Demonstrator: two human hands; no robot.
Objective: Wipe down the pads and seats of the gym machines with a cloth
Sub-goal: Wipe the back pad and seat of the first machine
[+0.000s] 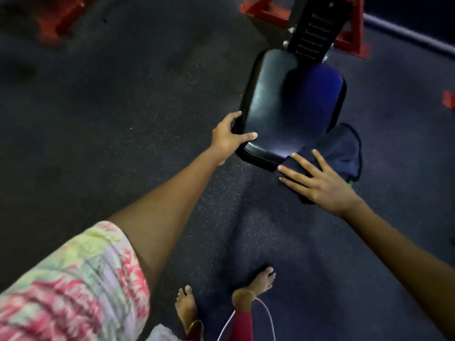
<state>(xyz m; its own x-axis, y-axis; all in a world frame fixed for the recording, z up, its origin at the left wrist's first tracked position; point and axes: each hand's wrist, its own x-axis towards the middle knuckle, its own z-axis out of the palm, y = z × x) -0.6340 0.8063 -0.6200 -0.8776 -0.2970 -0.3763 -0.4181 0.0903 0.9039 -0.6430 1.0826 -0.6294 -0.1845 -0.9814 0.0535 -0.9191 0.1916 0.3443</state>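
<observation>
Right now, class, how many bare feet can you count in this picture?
2. The left foot is at bottom centre on the floor; the right foot is just beside it, slightly further forward.

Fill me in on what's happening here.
A person is wiping a gym machine's black seat. The left hand grips the seat's near left corner, steadying it. The right hand, fingers spread flat, presses a dark cloth over the seat's near right edge; part of the cloth hangs off the side. The machine's red frame stands behind, on dark speckled floor.
</observation>
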